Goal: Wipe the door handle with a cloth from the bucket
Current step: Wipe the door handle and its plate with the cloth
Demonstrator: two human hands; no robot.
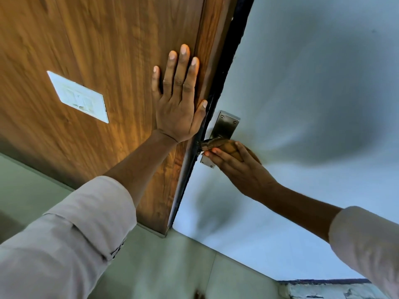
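A metal handle plate [226, 126] with screws is fixed to the pale grey door [302, 104] near its edge. My right hand [239, 167] is wrapped around the lever below the plate's middle, gripping a brownish cloth [218, 144] over it; the lever itself is hidden under cloth and fingers. My left hand [179, 98] lies flat with fingers spread on the wooden panel [97, 50] beside the door's dark edge, holding nothing. The bucket is not in view.
A white switch plate [78, 96] sits on the wooden panel to the left. A black strip [218, 87] runs between panel and door. Pale green floor tiles [162, 266] lie below. Both sleeves are light-coloured and rolled up.
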